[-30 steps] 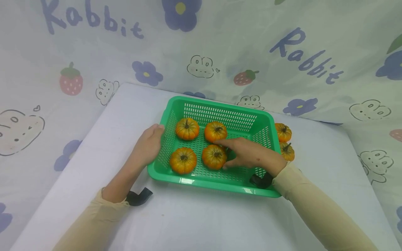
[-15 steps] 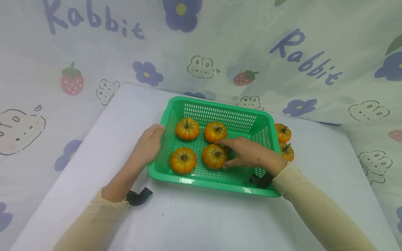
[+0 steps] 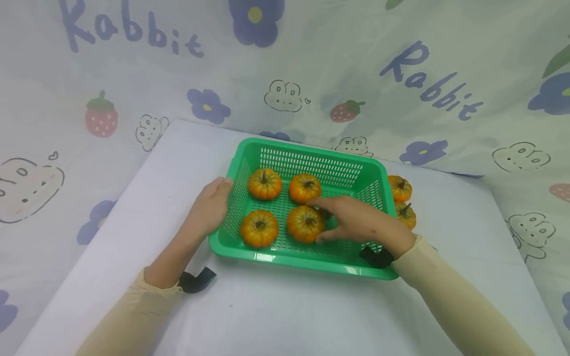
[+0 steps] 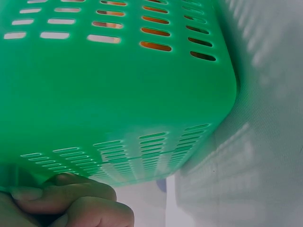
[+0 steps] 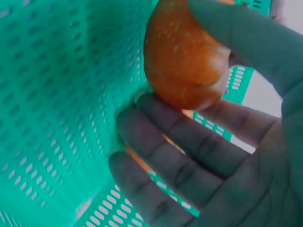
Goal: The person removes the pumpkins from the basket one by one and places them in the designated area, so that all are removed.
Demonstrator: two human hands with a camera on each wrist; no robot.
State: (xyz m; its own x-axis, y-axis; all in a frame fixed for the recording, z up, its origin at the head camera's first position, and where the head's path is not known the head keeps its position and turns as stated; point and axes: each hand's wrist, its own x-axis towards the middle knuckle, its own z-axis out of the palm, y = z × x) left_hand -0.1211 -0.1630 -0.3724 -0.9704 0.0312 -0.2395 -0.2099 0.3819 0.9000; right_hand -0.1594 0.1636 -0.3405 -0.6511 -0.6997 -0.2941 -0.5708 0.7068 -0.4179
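Note:
A green plastic basket [image 3: 285,259] with slotted walls stands on the white table. My left hand [image 3: 211,205] grips its left rim; in the left wrist view the curled fingers [image 4: 90,203] show against the outer wall. Inside the basket, my right hand [image 3: 352,217] holds a small orange pumpkin [image 3: 305,225] between thumb and fingers. Seen from the right wrist, this pumpkin [image 5: 184,56] sits between the thumb and index finger, while the other fingers extend below it. A second pumpkin [image 3: 305,187] lies just behind, near the fingertips.
Two more pumpkins, one at the back left [image 3: 264,184] and one at the front left [image 3: 259,229], sit in the basket. Outside its right wall are another pumpkin [image 3: 400,188] and one nearer me [image 3: 406,216]. A printed cloth [image 3: 285,59] hangs behind the table.
My right hand has shifted slightly right, and the front pumpkin in its grasp has moved and tilted a little with it. My left hand stays on the rim.

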